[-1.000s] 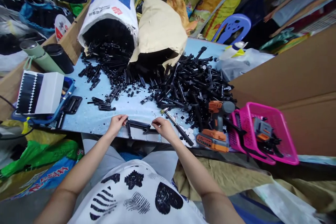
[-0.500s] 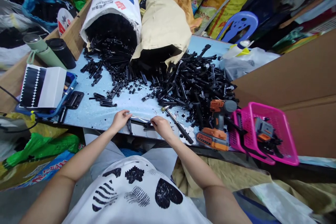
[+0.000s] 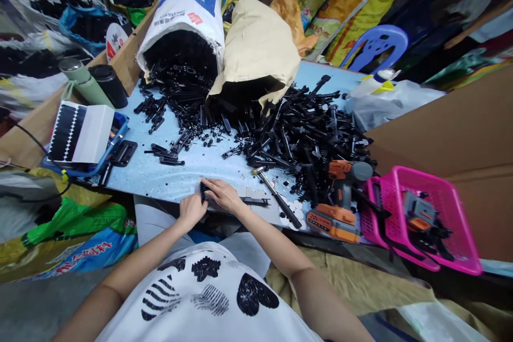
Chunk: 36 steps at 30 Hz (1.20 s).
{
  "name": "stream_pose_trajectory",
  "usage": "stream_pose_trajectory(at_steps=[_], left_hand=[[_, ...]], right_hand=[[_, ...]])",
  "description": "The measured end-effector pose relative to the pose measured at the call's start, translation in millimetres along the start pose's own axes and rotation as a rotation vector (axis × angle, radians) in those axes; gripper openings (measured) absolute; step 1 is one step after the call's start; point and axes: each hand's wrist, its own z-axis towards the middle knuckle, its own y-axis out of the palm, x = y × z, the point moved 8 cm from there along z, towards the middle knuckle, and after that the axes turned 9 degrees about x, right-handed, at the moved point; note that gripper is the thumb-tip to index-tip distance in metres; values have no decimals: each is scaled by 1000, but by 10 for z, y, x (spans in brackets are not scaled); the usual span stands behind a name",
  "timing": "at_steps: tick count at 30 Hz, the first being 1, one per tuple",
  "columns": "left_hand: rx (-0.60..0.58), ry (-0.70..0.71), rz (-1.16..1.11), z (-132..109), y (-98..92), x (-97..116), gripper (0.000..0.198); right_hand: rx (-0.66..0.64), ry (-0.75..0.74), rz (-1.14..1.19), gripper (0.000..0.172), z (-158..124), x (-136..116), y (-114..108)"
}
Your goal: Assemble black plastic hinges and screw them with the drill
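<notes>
At the front edge of the table, my left hand [image 3: 193, 210] is closed, its fingers curled against the lower end of a small black plastic part [image 3: 203, 190]. My right hand [image 3: 222, 195] reaches over from the right, with its fingertips gripping the upper end of that same part. Part of the piece is hidden by the fingers. A long black plastic piece [image 3: 255, 201] lies flat on the work surface, coming out from under my right wrist. To its right lies a hammer [image 3: 276, 196] with a dark handle.
A heap of black plastic parts [image 3: 312, 133] spills out below a tan sack [image 3: 260, 37] and a white sack [image 3: 186, 16]. An orange cordless drill [image 3: 335, 203] stands beside a pink basket [image 3: 452, 214]. At the left are a blue tray [image 3: 120, 136] and a green bottle [image 3: 86, 83].
My hands have come together; before, they were apart with a shiny strip stretched between them. The strip no longer shows. My right hand has moved left to the black part. The view has shifted slightly.
</notes>
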Motion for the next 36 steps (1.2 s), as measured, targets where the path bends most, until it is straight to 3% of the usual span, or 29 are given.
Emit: stream_pose_trajectory(at_steps=[6, 13, 16, 18, 20, 23, 26, 29, 32, 36], left_hand=[[82, -118, -70, 44, 64, 49, 40], [18, 60, -60, -6, 142, 234, 31], [87, 296, -59, 42, 33, 364, 27], [193, 597, -29, 60, -66, 516, 32], [261, 860, 45, 76, -73, 649, 40], [252, 985, 159, 229, 43, 768, 43], [230, 1021, 162, 346, 105, 856, 39], [241, 1017, 66, 360, 22, 842, 48], [256, 968, -36, 274, -192, 747, 52], [143, 982, -275, -116, -601, 720, 58]], right_hand=[[7, 103, -47, 44, -57, 86, 112], [-11, 161, -59, 43, -27, 44, 99], [53, 62, -55, 47, -209, 18, -138], [136, 44, -130, 57, -461, 123, -357], [205, 137, -281, 66, -756, 356, -548], [175, 259, -498, 61, -1083, 693, -658], [91, 198, -575, 56, -1127, 820, -645], [82, 96, -526, 61, -1017, 752, -720], [65, 13, -375, 68, -898, 525, -882], [43, -49, -43, 68, -781, 53, -1146]])
